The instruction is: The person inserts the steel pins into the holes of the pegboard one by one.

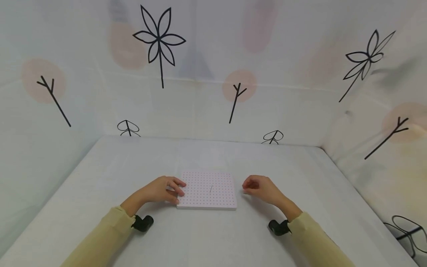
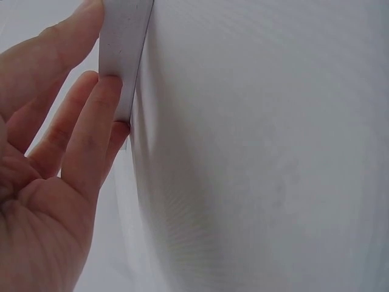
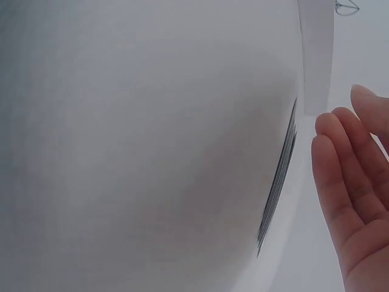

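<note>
Pegboard [image 1: 207, 190] flat at table [image 1: 100, 178] centre, bare surface on all sides; left hand [image 1: 161, 190] at its left edge, fingertips [image 2: 108, 91] touching, straight; right hand [image 1: 261, 187] just off right edge, loosely curled, holding nothing.

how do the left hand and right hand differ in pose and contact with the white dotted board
The left hand rests its fingers on the white dotted board, at its left edge; the right hand sits just off the right edge, touching nothing. The left fingers lie fairly straight; the right ones are loosely curled. Both wear pale yellow sleeves and sit low over the table.
</note>
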Demonstrator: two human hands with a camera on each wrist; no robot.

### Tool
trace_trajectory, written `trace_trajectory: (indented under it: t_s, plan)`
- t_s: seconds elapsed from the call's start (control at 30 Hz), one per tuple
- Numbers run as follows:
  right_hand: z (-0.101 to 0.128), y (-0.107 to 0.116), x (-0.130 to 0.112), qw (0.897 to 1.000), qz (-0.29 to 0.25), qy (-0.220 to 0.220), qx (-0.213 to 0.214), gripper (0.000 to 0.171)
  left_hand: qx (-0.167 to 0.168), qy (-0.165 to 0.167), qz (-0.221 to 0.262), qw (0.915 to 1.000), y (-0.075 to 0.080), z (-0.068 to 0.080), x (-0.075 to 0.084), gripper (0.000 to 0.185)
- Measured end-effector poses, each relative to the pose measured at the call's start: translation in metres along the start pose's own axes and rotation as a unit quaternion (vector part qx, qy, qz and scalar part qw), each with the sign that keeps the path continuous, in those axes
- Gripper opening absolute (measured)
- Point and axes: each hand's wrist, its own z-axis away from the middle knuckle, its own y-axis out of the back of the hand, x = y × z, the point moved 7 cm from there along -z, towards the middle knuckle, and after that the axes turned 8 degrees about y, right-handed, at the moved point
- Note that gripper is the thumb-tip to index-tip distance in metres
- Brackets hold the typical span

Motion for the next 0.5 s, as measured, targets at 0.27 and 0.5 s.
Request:
trace_trajectory:
  t_s: [0.27, 0.5]
  plan:
    - [0.002, 0.007, 0.008, 1.000, 0.015, -0.008, -0.009, 0.010, 0.000, -0.003, 0.001, 1.0000, 0.000, 0.000, 0.000, 0.018]
    - [0.001, 0.010, 0.015, 0.999, 0.036, -0.018, -0.026, 0.010, -0.002, 0.001, 0.008, 1.0000, 0.000, 0.000, -0.002, 0.018]
